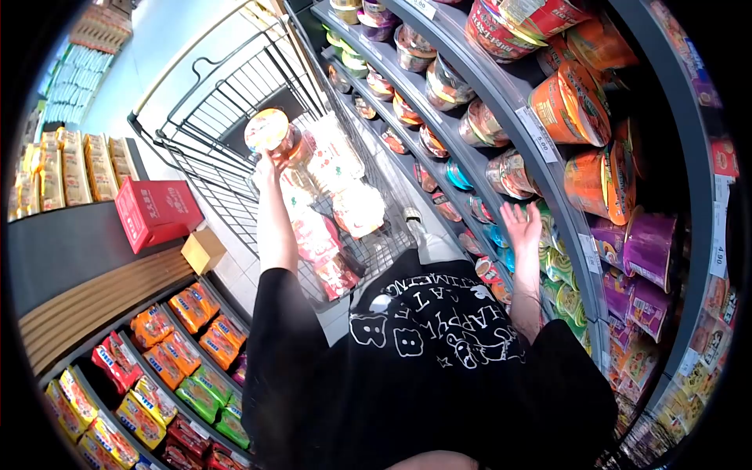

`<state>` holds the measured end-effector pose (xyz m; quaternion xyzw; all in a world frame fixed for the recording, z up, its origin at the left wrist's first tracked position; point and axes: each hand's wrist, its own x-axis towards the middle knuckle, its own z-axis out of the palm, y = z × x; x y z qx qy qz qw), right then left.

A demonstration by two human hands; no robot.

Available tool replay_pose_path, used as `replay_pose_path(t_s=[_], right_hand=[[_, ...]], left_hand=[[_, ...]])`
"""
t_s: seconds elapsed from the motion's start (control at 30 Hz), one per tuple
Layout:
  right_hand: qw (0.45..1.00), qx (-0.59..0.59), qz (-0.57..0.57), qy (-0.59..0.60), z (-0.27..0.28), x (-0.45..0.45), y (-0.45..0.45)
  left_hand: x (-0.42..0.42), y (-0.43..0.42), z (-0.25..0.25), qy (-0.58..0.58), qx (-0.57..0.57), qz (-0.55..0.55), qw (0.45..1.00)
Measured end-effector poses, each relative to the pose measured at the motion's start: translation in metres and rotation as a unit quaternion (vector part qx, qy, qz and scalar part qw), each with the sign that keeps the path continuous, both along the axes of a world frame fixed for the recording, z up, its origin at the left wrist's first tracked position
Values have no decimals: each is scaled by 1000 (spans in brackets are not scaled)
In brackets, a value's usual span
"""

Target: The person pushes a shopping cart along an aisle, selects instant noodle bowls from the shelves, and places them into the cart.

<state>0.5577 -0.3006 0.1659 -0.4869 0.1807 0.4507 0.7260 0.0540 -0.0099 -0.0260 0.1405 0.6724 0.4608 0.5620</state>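
In the head view my left hand point(271, 166) is closed around an instant noodle cup point(266, 130) with a round, orange-rimmed lid. The cup is held over the wire shopping cart point(205, 117). Several packaged goods lie in the cart beneath and beside it, among them a pale package point(359, 210) and a red-and-white package point(315, 236); glare hides their print. My right hand point(523, 225) is raised palm up beside the shelf, fingers apart, holding nothing. Nearest to it are stacked noodle cups point(513, 174) on the shelf.
A tall shelf of cup noodles curves along the right, with orange cups point(576, 106), purple cups point(650, 247) and price tags point(536, 133). At lower left stands a rack of bagged snacks point(160, 337). A red box point(159, 213) and a small cardboard box point(203, 250) sit near the cart.
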Motion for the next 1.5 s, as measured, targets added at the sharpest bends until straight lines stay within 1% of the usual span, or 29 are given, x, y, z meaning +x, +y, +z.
replay_pose_path(t_s=[0.1,0.2,0.23,0.3,0.37,0.43,0.47,0.5,0.53,0.57,0.63,0.7,0.77,0.8,0.83,0.93,0.97,1.03,1.07,1.1,1.13,1.17,1.2,1.23,1.3,1.37,1.43,1.47,1.5], right_hand=[[999,-22,31,13,-15,-23,-14],[997,-41,60,10,-21,-29,-19],[996,-44,79,6,-21,-28,-20],[994,-39,91,-38,-25,-29,-21],[983,18,158,-88,-35,-26,-23],[968,3,199,-154,-18,-40,-12],[955,-15,227,-190,-10,-47,-5],[927,-12,275,-253,-8,-52,1],[893,-10,324,-313,-8,-58,7],[876,53,333,-345,-10,-65,11],[760,38,433,-483,8,-84,24],[665,65,459,-586,36,-110,35],[607,111,483,-621,52,-128,38],[564,108,489,-656,64,-134,36],[532,121,477,-689,65,-138,34],[566,173,433,-680,77,-133,21],[620,194,429,-628,73,-132,16],[656,199,410,-602,86,-123,13],[656,187,388,-619,89,-117,13],[675,226,330,-620,99,-113,20],[670,250,286,-638,109,-103,29],[889,202,306,-276,80,-96,26],[888,204,308,-275,90,-88,30],[860,194,227,-413,113,-79,39],[738,161,51,-653,161,-59,60],[674,57,2,-737,184,-33,77],[632,42,-123,-764,205,-25,100],[629,16,-113,-769,209,-19,107],[626,-9,-100,-773,210,-11,112]], left_hand=[[8,-3,23,48,-2,-7,999],[2,4,10,15,13,2,1000],[4,9,9,42,4,29,999],[-2,9,1,15,48,39,998],[-10,8,-17,17,101,19,995],[4,-13,5,129,157,-6,979],[19,-27,24,92,188,23,978],[36,-47,47,55,216,52,973],[51,-69,76,50,222,22,974],[62,-92,98,46,227,-8,973],[72,-134,113,-10,226,-32,974],[109,-180,157,84,229,-75,967],[131,-213,198,-8,133,-131,982],[143,-230,206,1,128,-152,980],[152,-242,212,11,124,-173,977],[163,-254,251,-6,198,-303,932],[167,-255,255,-4,197,-299,934],[175,-254,259,-20,195,-293,936],[175,-251,248,-53,212,-297,930],[174,-243,261,-68,208,-364,906],[183,-238,272,-101,213,-354,905],[193,-234,277,-134,217,-345,903],[187,-229,264,-74,209,-391,893],[183,-226,252,-73,210,-390,894],[178,-224,239,150,254,-455,840],[172,-223,238,125,176,-438,872],[161,-219,220,108,172,-422,884],[154,-215,205,72,195,-413,887],[147,-209,191,38,160,-407,898]])
